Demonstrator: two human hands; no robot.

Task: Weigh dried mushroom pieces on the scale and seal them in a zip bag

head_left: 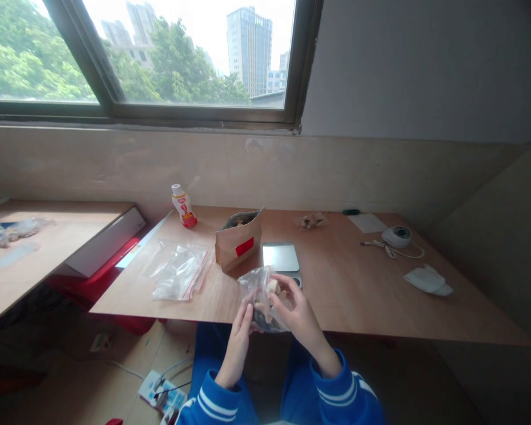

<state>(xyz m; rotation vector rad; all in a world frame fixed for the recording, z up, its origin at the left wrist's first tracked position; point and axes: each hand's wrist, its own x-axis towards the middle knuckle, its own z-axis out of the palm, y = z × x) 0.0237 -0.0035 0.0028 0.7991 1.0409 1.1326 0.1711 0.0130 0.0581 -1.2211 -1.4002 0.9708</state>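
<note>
At the table's front edge my left hand point(242, 327) grips the lower left side of a clear zip bag point(253, 282). Pale, chunky pieces, like dried mushroom point(262, 310), show through the plastic. My right hand point(298, 310) is curled at the bag's right side, thumb and fingers closed around a pale beige piece point(273, 285); whether that piece is inside or outside the film I cannot tell. Just behind the bag stands an open brown paper pouch point(236, 247) with a red label and brownish contents. A small scale point(281, 258) lies to its right, partly hidden by my right hand.
Flat clear zip bags point(179, 274) lie on the left of the table, below a red-and-white bottle point(184, 208). Farther back is a small filled bag point(310, 221). On the right are a white round fan-like device point(397, 236) with a cable and a crumpled tissue point(428, 280).
</note>
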